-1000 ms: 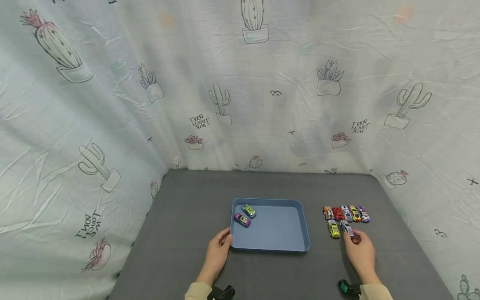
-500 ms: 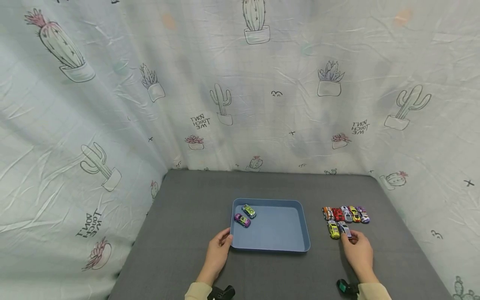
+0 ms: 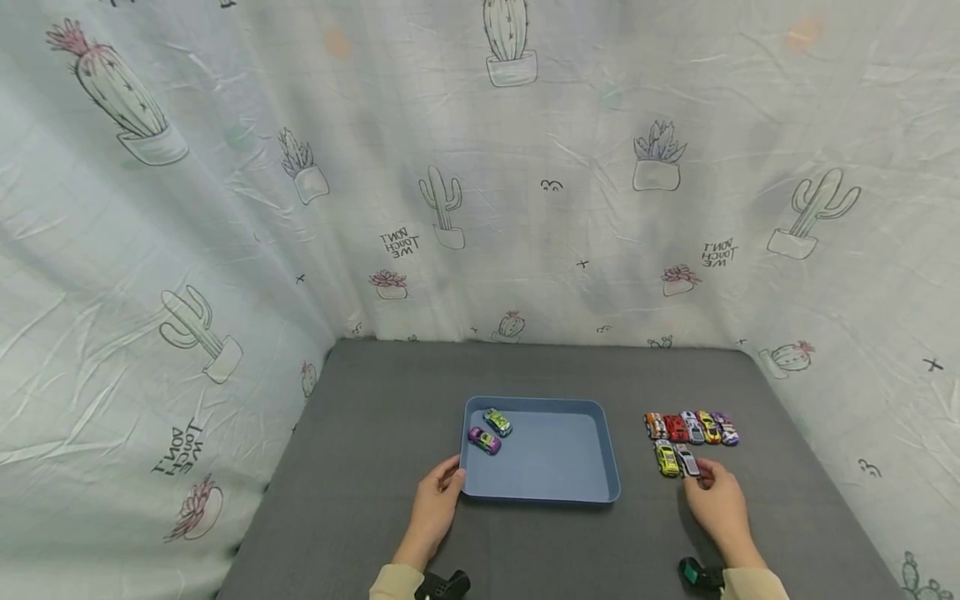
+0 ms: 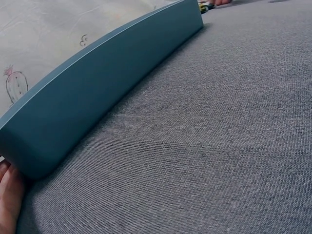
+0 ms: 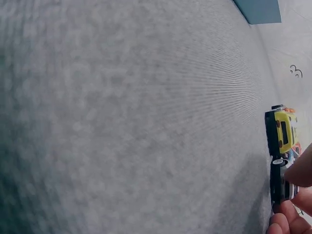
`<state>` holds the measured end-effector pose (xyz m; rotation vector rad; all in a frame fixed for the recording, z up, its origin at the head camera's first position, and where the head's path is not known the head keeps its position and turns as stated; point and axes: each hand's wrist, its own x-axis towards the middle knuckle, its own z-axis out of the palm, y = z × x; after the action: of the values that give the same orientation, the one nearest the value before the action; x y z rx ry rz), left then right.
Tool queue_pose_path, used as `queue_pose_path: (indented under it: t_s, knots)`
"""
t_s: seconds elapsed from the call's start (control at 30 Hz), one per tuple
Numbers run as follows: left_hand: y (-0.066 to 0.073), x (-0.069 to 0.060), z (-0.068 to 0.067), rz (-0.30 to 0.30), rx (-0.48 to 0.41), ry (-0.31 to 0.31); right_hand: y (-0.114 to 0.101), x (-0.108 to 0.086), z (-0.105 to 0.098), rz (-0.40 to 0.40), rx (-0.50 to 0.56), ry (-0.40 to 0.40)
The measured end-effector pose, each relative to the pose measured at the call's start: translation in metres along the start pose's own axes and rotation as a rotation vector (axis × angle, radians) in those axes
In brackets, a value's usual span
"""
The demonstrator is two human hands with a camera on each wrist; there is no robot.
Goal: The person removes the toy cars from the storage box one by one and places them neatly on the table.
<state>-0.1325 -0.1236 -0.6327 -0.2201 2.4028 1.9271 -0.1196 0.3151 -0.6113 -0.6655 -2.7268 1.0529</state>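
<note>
Pinching a silver toy car point(image 3: 687, 460) with the right hand point(image 3: 717, 502) toward the right edge of the grey desk point(image 3: 375, 417), just beside a yellow car point(image 3: 667, 458). Touching the blue tray point(image 3: 555, 458) near its front-left corner with the left hand point(image 3: 435, 504), fingers relaxed.

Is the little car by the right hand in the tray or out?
Out. The silver car stands on the gray table beside a yellow car, right of the blue tray.
</note>
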Motion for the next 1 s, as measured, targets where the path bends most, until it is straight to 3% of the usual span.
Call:
queue_pose_path:
  t_s: [0.33, 1.0]
  knots:
    - [0.0007, 0.0005, -0.0006, 0.003, 0.003, 0.001, 0.0005, -0.0004, -0.001, -0.064, -0.01, 0.0]
    - [0.0014, -0.0006, -0.0007, 0.005, 0.003, 0.002, 0.0059, 0.0025, 0.0009, -0.05, -0.008, -0.029]
